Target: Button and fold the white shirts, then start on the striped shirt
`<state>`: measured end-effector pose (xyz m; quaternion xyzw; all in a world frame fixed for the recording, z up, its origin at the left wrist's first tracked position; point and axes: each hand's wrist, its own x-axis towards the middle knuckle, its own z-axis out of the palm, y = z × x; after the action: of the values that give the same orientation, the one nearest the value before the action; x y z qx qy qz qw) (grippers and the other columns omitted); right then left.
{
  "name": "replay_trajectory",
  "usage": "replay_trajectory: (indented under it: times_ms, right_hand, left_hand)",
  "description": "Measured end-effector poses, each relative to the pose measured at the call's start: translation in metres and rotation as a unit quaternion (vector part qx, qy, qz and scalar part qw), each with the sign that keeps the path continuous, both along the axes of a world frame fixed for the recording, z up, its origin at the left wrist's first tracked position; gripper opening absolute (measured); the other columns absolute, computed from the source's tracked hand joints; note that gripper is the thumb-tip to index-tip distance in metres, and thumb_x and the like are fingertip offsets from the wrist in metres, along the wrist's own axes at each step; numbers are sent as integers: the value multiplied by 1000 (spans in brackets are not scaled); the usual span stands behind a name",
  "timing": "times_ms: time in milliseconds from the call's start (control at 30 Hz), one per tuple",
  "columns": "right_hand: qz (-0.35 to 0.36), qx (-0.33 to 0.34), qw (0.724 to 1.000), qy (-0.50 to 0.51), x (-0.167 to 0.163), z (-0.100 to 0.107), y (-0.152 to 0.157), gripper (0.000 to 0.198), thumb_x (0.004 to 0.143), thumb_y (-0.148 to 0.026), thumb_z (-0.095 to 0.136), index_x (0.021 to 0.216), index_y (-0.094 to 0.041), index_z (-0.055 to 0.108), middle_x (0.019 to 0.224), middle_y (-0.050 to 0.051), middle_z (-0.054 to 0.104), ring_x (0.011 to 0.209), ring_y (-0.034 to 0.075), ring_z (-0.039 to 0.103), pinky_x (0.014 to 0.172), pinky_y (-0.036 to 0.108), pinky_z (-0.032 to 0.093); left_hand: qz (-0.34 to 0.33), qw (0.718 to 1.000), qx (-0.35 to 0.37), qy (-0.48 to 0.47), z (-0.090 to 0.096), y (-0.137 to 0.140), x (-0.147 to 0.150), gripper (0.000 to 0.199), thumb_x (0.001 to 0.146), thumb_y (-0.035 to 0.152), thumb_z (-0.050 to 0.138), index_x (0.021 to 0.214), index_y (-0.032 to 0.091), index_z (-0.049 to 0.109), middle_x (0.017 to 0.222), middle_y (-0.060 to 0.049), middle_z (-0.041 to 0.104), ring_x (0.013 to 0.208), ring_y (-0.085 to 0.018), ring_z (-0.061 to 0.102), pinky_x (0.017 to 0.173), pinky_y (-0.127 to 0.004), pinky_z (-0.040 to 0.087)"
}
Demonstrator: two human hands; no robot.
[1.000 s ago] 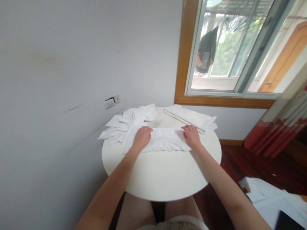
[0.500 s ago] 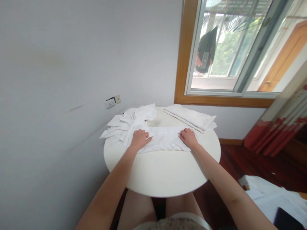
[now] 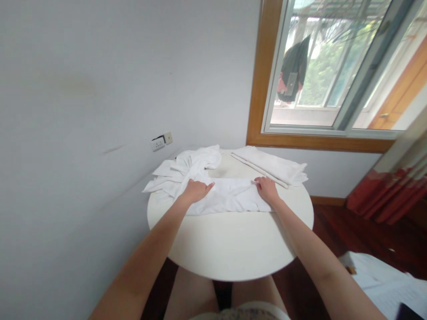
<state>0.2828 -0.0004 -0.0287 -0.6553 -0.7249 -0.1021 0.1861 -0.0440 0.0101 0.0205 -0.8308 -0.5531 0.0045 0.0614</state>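
A white cloth (image 3: 233, 195), folded into a wide strip with light creases, lies across the middle of a round white table (image 3: 230, 249). At its left end is my left hand (image 3: 196, 191), thumb pointing right along the far edge and the other fingers curled around the fabric, partly hidden. My right hand (image 3: 267, 189) grips the right end, its fingers bent over the far edge. Beyond my left hand sits a crumpled, gathered heap of white fabric (image 3: 190, 166); whether it joins the strip I cannot tell.
A flat folded white cloth (image 3: 270, 165) rests at the table's back right. The wall stands close on the left, with a socket (image 3: 158, 143) above table height. A wood-framed window (image 3: 256, 89) is behind, a curtain (image 3: 383, 191) at right. Papers (image 3: 383, 280) lie low at right.
My left fingers, spread on the cloth before, have curled in at its far edge. My right hand has shifted slightly at the right end. The whole view has swung a little left.
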Motion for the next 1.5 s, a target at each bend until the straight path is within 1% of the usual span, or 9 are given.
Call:
replay_trajectory:
  times_ms: [133,233,400,600,800,1067,1233,1333,1500]
  right_hand:
    - [-39,-14,998,-48,2,-8,-6,37,98,-36,30,103,-21,63,105,11,65,102,24,53,83,35,30]
    - [-51,-14,997,-53,8,-7,-8,42,97,-46,29,105,-20,61,101,11,67,101,26,53,85,39,27]
    - [-14,-16,999,-50,19,-3,-8,34,94,-46,40,106,-23,62,101,8,67,102,26,50,87,40,25]
    - [-29,36,998,-50,16,4,-9,34,96,-32,33,104,-19,64,104,13,60,102,26,44,87,39,24]
    - [-49,44,995,-70,10,-9,-8,34,97,-31,30,104,-18,61,101,12,58,100,27,43,89,41,24]
    - [-20,121,992,15,-12,16,-13,33,89,-17,39,112,-19,62,112,12,59,105,26,45,91,38,29]
    - [139,-16,990,7,-68,7,-30,38,95,-31,34,121,-21,59,121,9,61,111,21,51,98,33,32]
    - [126,-89,988,-16,-80,-13,-38,51,96,-50,28,139,-27,44,146,8,40,134,25,33,107,45,23]
    - [127,-128,984,-11,-64,-23,-41,64,92,-64,21,145,-29,33,153,6,26,142,27,19,111,52,13]
  left_hand:
    - [-8,996,-71,56,4,7,-3,48,87,53,42,85,16,72,93,-15,71,95,-31,62,92,-54,33]
    - [-47,995,-59,63,4,11,-8,32,81,46,53,84,19,70,100,-12,68,99,-30,59,87,-48,38]
    - [-58,997,57,-16,-2,17,-8,24,87,38,48,88,19,63,97,-9,67,99,-26,59,81,-37,38]
    - [-13,994,105,-36,-18,22,2,27,92,37,41,106,18,55,84,-9,68,85,-25,63,81,-38,36]
    - [-4,985,171,-33,-38,20,2,24,91,25,41,105,18,59,100,-14,65,103,-29,55,89,-45,32]
    - [-98,968,180,-147,-25,-16,41,31,87,13,40,109,21,61,118,-9,60,113,-24,50,98,-40,35]
    - [-113,973,92,-179,-50,-34,73,37,95,33,33,118,21,60,121,-8,63,115,-24,52,101,-41,36]
    - [-96,982,50,-155,-72,-32,65,46,95,46,32,134,28,47,143,-6,46,133,-27,38,108,-51,27]
    - [-95,986,19,-135,-82,-25,40,55,91,61,28,140,36,38,151,-2,34,139,-25,28,112,-53,18]
